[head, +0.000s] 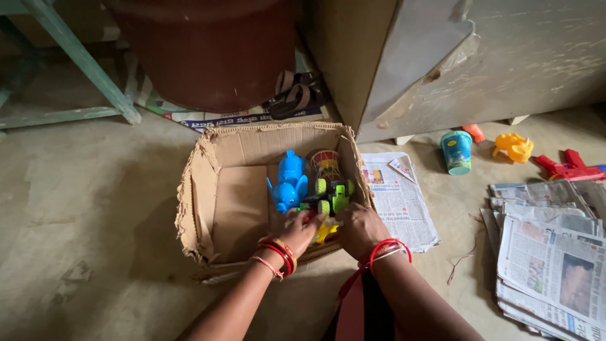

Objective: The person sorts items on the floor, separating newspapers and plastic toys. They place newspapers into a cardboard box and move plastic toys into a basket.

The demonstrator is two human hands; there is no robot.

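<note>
Bare concrete floor (82, 208) filled the head view, with a torn cardboard box (218, 189) sitting on it below a big brown drum (202, 50). Both hands were down at the box's near right corner. The left hand (297, 230), red bangles at the wrist, had its fingers curled down among the toys, and what exactly they gripped could not be told. The right hand (360, 230) was cupped beside it, just past a yellow toy (325, 232) that showed between the two; its hold was hidden too.

Inside, a blue elephant toy (290, 180) stood upright, a green wheeled toy (333, 194) lay touching it, and a striped little drum (324, 163) sat behind. All looked like light, hard, glossy plastic.

The risk, judging from this: the box wall was ragged and sagging, so a push against it could tip toys out.

Off to the right lay a newspaper sheet (398, 196), a newspaper stack (555, 252), a blue cup (456, 151) and a red toy gun (568, 167).
</note>
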